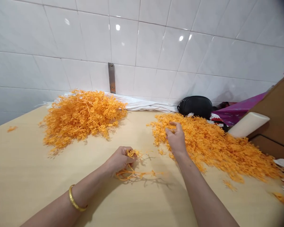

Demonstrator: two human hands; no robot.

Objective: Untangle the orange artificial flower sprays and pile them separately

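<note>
My left hand, with a gold bangle on its wrist, is closed on an orange artificial sprig. A thin, mostly bare orange stem stretches rightward just below that hand. At the near-left edge of a spread heap of loose orange floral pieces, my right hand hovers with its index finger and thumb apart. Nothing shows between those fingers. Back on the left lies a bushy pile of full orange sprigs, away from both hands.
Against the tiled wall lie a white cloth and a black pouch. A cream roll leans by a cardboard box and purple fabric at right. A metal strip is fixed to the wall.
</note>
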